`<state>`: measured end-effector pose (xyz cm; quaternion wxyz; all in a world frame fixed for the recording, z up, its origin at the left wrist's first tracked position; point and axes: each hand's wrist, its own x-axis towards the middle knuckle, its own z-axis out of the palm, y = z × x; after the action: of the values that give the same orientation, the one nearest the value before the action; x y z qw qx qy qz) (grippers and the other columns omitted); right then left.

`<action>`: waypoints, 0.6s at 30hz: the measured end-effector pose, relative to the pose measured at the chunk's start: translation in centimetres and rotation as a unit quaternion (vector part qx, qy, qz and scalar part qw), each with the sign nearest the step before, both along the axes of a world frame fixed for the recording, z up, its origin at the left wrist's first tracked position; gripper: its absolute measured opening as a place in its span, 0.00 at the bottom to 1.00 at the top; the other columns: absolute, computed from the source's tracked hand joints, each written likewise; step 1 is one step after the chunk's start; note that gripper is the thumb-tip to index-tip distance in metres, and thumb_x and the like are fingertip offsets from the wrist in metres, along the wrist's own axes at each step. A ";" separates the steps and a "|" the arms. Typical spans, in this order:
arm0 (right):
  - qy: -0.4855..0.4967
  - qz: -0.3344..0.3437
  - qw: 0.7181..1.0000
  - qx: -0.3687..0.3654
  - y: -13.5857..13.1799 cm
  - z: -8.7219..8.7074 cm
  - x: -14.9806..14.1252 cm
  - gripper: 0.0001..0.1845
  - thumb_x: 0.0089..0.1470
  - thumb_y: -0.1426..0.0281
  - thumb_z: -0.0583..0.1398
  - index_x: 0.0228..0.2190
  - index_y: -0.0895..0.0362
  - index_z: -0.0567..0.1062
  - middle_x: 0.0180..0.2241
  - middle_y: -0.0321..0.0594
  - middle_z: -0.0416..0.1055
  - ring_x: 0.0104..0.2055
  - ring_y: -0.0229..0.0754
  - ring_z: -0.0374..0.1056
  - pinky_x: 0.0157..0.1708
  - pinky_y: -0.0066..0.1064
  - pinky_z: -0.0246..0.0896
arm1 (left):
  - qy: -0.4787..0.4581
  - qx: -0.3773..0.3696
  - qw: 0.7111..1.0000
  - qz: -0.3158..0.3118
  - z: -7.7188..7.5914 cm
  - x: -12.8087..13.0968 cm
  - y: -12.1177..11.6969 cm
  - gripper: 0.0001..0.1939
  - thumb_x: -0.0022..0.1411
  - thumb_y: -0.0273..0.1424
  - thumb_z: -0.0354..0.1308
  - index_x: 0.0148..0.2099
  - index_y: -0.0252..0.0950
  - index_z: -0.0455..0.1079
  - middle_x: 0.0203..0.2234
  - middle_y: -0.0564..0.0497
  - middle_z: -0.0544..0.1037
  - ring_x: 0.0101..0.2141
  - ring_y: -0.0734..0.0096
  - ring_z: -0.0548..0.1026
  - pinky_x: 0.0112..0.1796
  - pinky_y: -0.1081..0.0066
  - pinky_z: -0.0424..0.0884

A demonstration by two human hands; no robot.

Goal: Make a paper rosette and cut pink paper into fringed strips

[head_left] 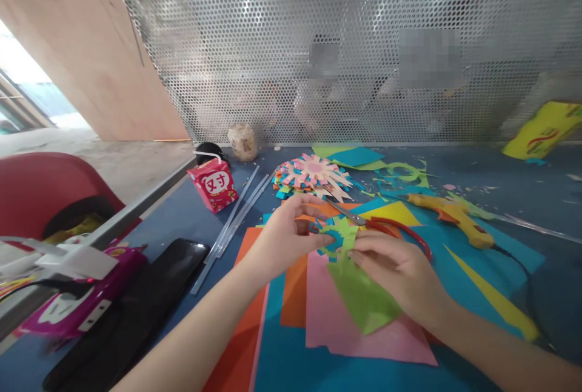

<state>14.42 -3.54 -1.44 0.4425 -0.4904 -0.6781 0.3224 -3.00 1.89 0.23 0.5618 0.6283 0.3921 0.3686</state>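
My left hand is closed on the edge of a small paper flower with blue and light-green fringed petals, thumb lying over its middle. At the flower's right side, my right hand pinches a light-green strip between thumb and fingers. Beneath my hands lies a larger piece of green paper on a pink sheet. Scissors with red handles rest just beyond my right hand, blades pointing toward my left fingers. A pile of finished-looking fringed paper flowers sits behind them.
A yellow glue gun with a black cord lies right. Clear glue sticks, a red drink carton, a black phone-like slab and a purple power strip are left. A perforated metal panel stands behind.
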 end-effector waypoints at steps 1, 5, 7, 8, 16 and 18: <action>0.006 -0.005 1.000 -0.002 0.0 0.1 0.0 0.09 0.49 0.68 0.56 0.20 0.53 0.73 0.23 0.36 0.69 0.23 0.37 0.65 0.23 0.26 0.62 | 0.002 0.003 1.000 -0.005 0.0 0.0 0.0 0.25 0.44 0.25 0.64 0.46 0.35 0.63 0.37 0.50 0.70 0.29 0.75 0.72 0.32 0.68 0.69; 0.014 -0.023 1.000 -0.010 -0.1 0.5 -0.1 0.10 0.47 0.68 0.57 0.18 0.54 0.72 0.17 0.34 0.65 0.18 0.35 0.60 0.18 0.26 0.59 | 0.003 0.005 1.000 -0.013 0.4 -0.3 -0.1 0.25 0.50 0.30 0.63 0.51 0.36 0.63 0.35 0.49 0.74 0.31 0.73 0.72 0.34 0.69 0.67; 0.022 -0.009 1.000 -0.016 -0.2 0.4 -0.2 0.09 0.47 0.69 0.57 0.19 0.54 0.73 0.18 0.34 0.67 0.20 0.36 0.63 0.20 0.26 0.62 | 0.001 -0.011 1.000 -0.013 0.6 -0.4 -0.2 0.24 0.52 0.32 0.61 0.51 0.35 0.63 0.31 0.50 0.75 0.32 0.72 0.73 0.35 0.70 0.67; 0.031 0.002 0.999 -0.016 -0.2 0.3 -0.2 0.08 0.47 0.70 0.57 0.20 0.54 0.74 0.20 0.34 0.68 0.21 0.36 0.64 0.21 0.25 0.63 | 0.002 -0.018 1.000 -0.013 0.7 -0.4 -0.2 0.23 0.53 0.32 0.61 0.51 0.35 0.64 0.30 0.50 0.75 0.32 0.72 0.73 0.34 0.71 0.67; 0.042 0.068 0.997 -0.010 -0.1 -0.6 -0.1 0.08 0.50 0.72 0.57 0.23 0.50 0.74 0.25 0.35 0.72 0.29 0.39 0.70 0.29 0.27 0.68 | -0.009 -0.036 0.999 0.005 0.6 -0.4 -0.1 0.20 0.49 0.27 0.63 0.46 0.34 0.66 0.23 0.54 0.76 0.25 0.75 0.74 0.27 0.75 0.67; 0.034 0.070 0.997 -0.024 -0.1 -0.5 -0.1 0.09 0.51 0.71 0.57 0.22 0.51 0.73 0.21 0.34 0.70 0.25 0.39 0.69 0.25 0.28 0.67 | -0.005 -0.041 0.999 0.019 0.7 -0.5 0.0 0.21 0.49 0.26 0.63 0.46 0.33 0.65 0.22 0.54 0.77 0.24 0.76 0.74 0.27 0.75 0.67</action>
<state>14.33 -3.69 -1.96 0.4297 -0.4407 -0.6873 0.3858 -3.49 1.93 0.97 0.5821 0.5953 0.4156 0.3660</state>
